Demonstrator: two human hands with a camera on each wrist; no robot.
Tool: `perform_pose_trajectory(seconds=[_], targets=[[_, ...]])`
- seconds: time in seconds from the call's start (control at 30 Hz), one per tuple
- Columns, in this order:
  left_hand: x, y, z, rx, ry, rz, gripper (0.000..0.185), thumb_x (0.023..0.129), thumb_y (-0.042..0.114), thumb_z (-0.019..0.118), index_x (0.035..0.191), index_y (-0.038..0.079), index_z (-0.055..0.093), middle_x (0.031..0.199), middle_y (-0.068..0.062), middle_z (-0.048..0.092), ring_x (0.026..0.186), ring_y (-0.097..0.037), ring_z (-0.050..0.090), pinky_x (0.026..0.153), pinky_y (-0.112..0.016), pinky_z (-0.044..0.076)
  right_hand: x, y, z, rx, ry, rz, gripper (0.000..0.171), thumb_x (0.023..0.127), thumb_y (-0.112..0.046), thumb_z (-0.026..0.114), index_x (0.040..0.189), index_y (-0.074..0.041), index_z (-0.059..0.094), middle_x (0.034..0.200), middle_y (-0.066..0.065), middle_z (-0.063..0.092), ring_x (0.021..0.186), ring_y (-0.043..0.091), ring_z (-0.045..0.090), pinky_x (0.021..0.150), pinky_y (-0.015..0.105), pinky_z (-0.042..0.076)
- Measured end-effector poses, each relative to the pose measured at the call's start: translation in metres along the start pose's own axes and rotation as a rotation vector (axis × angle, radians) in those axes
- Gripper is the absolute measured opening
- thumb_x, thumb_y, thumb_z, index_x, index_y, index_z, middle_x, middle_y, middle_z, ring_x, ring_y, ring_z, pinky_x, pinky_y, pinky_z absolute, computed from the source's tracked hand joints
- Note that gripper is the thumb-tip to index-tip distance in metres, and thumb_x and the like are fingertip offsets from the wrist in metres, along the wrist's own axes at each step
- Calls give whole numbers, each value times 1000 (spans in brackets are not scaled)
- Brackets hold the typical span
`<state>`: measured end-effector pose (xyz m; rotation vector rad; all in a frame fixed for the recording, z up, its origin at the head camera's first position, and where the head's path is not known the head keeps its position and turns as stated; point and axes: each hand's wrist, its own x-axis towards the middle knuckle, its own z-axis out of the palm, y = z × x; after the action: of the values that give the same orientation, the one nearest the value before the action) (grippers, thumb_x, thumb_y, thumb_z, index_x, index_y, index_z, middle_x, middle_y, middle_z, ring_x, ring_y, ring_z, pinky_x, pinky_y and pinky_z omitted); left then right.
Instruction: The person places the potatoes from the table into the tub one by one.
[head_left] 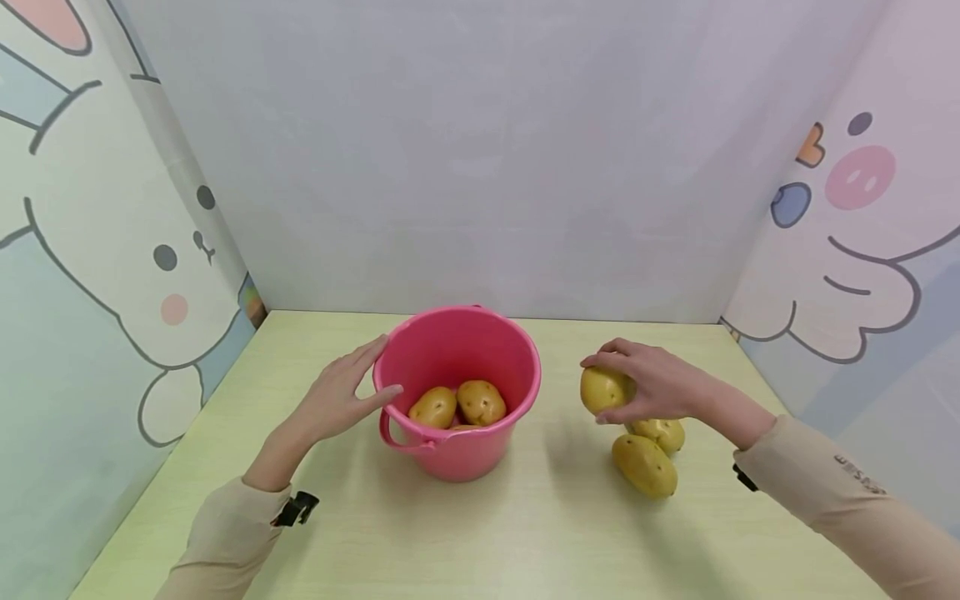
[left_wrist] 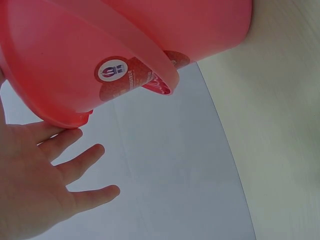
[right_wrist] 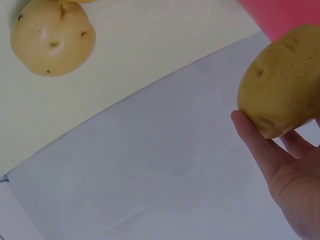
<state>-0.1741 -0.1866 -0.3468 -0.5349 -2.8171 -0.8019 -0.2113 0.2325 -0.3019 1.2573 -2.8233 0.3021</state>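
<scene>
A pink bucket [head_left: 457,454] stands upright on the table with potatoes [head_left: 481,403] inside; two show plainly and a sliver of another shows below them. My left hand [head_left: 341,396] rests at the bucket's left rim, thumb over the edge; in the left wrist view its fingers [left_wrist: 82,165] are spread and fairly straight. To the right of the bucket, my right hand [head_left: 652,383] holds a yellow potato [head_left: 602,390] above the table between thumb and fingers. Beneath that hand lie two more potatoes, a front one [head_left: 645,467] and a partly hidden one [head_left: 662,432].
The pale wooden table [head_left: 540,533] ends at a plain light backdrop [head_left: 510,167]. Cartoon-printed panels [head_left: 105,250] flank it on both sides. The bucket's pink handle [head_left: 405,446] hangs down at its front left.
</scene>
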Motion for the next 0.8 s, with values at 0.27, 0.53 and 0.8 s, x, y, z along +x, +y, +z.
perform_pose_trajectory(seconds=[0.27,0.53,0.8], targets=[[0,1,0,-8,4,4,77,78,40,63,139,9,27,137,-11,33,120,-32,32,90,-58,29,5,-3,-15,-38,19,-23,62,67,-58,65,116,-21,54,107,1,49,82,14,50,64,27,44],[0,0,0,0,4,5,78,78,42,62,139,9,26,137,-11,33,120,-32,32,89,-58,30,13,-8,-30,-57,-2,-19,63,67,-61,63,116,-21,54,105,-2,49,81,13,50,63,27,43],[0,-1,0,-2,10,11,78,78,43,61,139,9,26,137,-10,33,120,-32,33,88,-58,32,22,-13,-43,-41,-33,-34,62,68,-57,64,116,-19,54,106,1,49,82,15,50,63,27,44]])
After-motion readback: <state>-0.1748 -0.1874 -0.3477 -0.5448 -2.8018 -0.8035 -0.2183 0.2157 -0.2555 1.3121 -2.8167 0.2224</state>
